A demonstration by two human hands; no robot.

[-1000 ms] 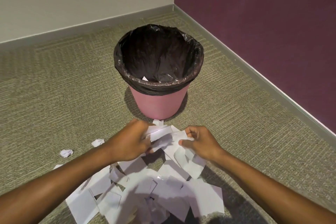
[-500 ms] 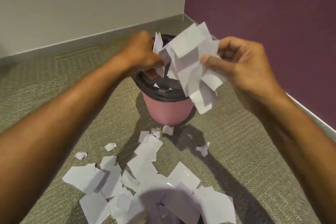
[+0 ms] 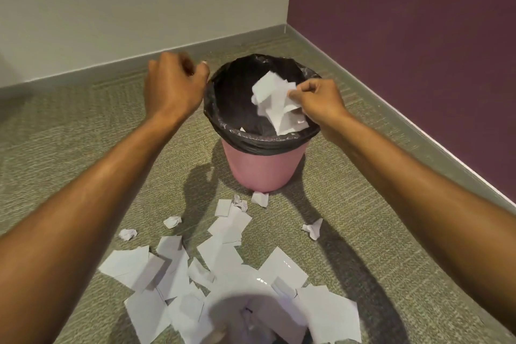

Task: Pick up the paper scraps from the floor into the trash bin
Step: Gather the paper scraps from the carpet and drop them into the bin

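A pink trash bin [image 3: 259, 167] lined with a black bag stands on the carpet near the room corner. My right hand [image 3: 318, 100] is over the bin's right rim, its fingertips pinching a bunch of white paper scraps [image 3: 275, 100] that hang inside the opening. My left hand [image 3: 174, 84] hovers just left of the bin's rim, fingers curled, nothing visible in it. A big pile of white scraps [image 3: 223, 274] lies on the floor in front of the bin. A small scrap shows inside the bin [image 3: 242, 129].
Crumpled bits lie apart from the pile: two at the left [image 3: 172, 221], one at the right [image 3: 313, 227], one at the bin's foot [image 3: 260, 198]. A beige wall runs behind, a purple wall [image 3: 418, 50] on the right, meeting in a corner.
Both hands lifted a bunch of scraps from the floor pile up over the bin. My left hand has let go and moved left; the right hand now holds the scraps inside the opening.
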